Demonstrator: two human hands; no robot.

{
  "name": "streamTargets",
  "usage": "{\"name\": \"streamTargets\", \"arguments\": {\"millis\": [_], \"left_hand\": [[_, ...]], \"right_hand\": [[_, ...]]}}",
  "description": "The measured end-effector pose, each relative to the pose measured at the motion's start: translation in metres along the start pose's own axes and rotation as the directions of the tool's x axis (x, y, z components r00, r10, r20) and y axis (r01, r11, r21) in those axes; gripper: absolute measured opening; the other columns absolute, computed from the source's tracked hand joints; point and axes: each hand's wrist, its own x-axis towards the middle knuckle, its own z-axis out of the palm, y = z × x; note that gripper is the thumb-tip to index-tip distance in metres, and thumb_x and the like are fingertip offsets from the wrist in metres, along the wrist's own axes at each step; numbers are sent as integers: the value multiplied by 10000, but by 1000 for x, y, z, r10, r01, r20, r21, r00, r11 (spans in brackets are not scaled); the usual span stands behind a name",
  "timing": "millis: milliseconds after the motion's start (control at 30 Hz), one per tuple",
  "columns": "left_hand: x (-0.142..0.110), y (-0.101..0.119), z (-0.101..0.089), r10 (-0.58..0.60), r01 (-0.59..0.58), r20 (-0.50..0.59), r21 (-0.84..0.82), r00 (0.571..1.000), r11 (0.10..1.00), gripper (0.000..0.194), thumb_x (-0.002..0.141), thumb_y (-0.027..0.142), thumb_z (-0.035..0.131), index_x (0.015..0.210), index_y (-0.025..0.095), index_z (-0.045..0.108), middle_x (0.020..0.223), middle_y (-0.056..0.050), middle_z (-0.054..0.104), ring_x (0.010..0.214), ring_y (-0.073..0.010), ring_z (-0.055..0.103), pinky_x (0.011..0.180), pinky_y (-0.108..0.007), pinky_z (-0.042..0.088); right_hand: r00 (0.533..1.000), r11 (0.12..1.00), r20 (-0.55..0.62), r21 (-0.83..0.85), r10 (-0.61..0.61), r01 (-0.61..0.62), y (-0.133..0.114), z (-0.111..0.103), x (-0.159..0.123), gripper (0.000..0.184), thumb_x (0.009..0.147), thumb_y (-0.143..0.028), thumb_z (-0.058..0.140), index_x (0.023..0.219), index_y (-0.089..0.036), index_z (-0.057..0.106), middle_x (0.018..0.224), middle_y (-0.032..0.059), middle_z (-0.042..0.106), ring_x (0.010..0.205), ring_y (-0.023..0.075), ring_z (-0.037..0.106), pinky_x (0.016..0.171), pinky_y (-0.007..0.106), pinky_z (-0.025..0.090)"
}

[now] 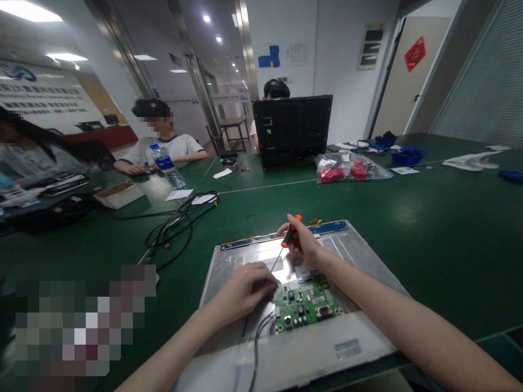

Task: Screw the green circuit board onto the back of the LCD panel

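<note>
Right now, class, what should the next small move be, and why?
Probably bring the screwdriver more upright before turning it: the right hand holds it at a slant, and the left hand hides its tip by a corner of the board. Whether a screw sits there, I cannot tell.

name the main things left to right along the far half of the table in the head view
shallow box, water bottle, black monitor, clear bag with red items, blue tray, flat white object
</note>
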Motion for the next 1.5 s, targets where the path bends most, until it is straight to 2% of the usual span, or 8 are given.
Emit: {"name": "streamTargets", "arguments": {"millis": [367, 533, 667, 900, 1133, 1300, 1500], "left_hand": [[1, 2, 3, -114, 115, 12, -81, 993, 990, 123, 876, 206, 596, 814, 192, 701, 815, -31, 685, 786, -188, 611, 732, -293, 460], [1, 1, 3, -133, 132, 0, -134, 991, 982, 85, 835, 180, 622, 794, 187, 695, 806, -24, 673, 766, -181, 594, 727, -293, 454], [3, 1, 3, -135, 133, -1, -156, 991, 979, 82, 814, 151, 627, 773, 186, 688, 816, -21, 659, 785, -182, 588, 742, -297, 456], [3, 0, 3, -140, 139, 4, -146, 990, 979, 49, 829, 184, 636, 812, 190, 682, 854, -26, 670, 803, -190, 590, 750, -305, 456], [3, 0, 1, -147, 147, 11, -144, 989, 979, 52, 818, 167, 645, 802, 192, 687, 827, -18, 675, 802, -193, 599, 747, -306, 441], [3, -1, 0, -129, 133, 38, -171, 991, 976, 91, 832, 154, 622, 821, 190, 706, 875, -29, 691, 858, -204, 614, 802, -323, 461], [3, -1, 1, -144, 144, 13, -156, 989, 977, 77, 823, 160, 634, 807, 189, 703, 814, -18, 662, 800, -191, 600, 755, -303, 450]], "right_hand": [[999, 1000, -38, 18, -19, 20, -6, 5, -5, 578, 801, -713, 564, 611, -172, 627, 397, -42, 479, 327, 55, 313, 349, 197, 165], [999, 997, -43, 66, -31, 33, -12, 9, -11, 566, 777, -709, 597, 607, -169, 609, 516, -19, 574, 374, 52, 412, 358, 180, 211], [1000, 995, -3, 102, 6, -6, -15, 11, -13, 571, 796, -707, 569, 604, -170, 598, 504, -1, 592, 364, 59, 411, 354, 185, 198], [1000, 988, 5, 153, 29, -30, -15, 10, -11, 441, 756, -593, 699, 657, -180, 582, 480, -10, 596, 402, 83, 466, 362, 182, 179], [999, 973, -1, 227, -46, 45, -18, 7, -12, 288, 632, -374, 761, 710, -202, 545, 587, -17, 658, 443, 77, 463, 385, 185, 290], [996, 971, -1, 222, -86, 85, -14, 7, -11, 363, 545, -235, 754, 823, -219, 521, 624, -27, 674, 484, 96, 514, 398, 183, 340], [991, 984, -19, 123, -131, 132, -8, 5, -6, 427, 632, -296, 795, 944, -211, 515, 595, -47, 631, 437, 87, 498, 366, 170, 317]]}}
